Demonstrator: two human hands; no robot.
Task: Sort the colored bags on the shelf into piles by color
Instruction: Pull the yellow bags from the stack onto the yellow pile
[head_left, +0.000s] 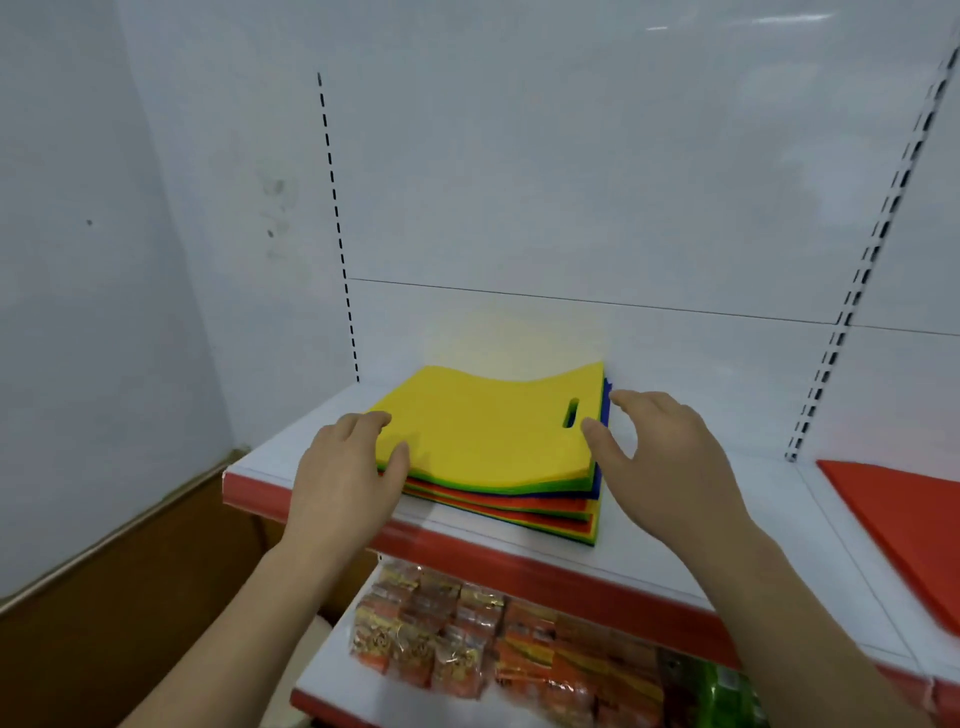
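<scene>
The mixed stack of bags (524, 493) lies on the white shelf (675, 545), toward its left part and close against the back panel, with a yellow bag (483, 431) on top, its slot handle near the right edge. Beneath that top sheet the stack's front edge shows layers of green, blue, orange-red and more yellow, so most of the colours are still interleaved. The left hand (345, 467) is at the stack's left edge with its thumb lying on the yellow bag and its fingers curled toward the side of the pile; it appears to be taking hold of the top bag or the few just under it, though how many sheets it has is too hard to tell from this angle. The right hand (660, 452) hovers just beside the stack's right edge, fingers relaxed and spread, holding nothing. Well apart to the right, on the next shelf section, an orange-red bag (904, 525) lies flat, which reads as the start of one colour pile. Judged from this, the sorting has barely begun: one pile is started and nearly the whole stack is left to divide, with no yellow, green or blue piles in view. On the lower shelf (332, 675) sit packaged snacks (467, 634), apart from the task.
</scene>
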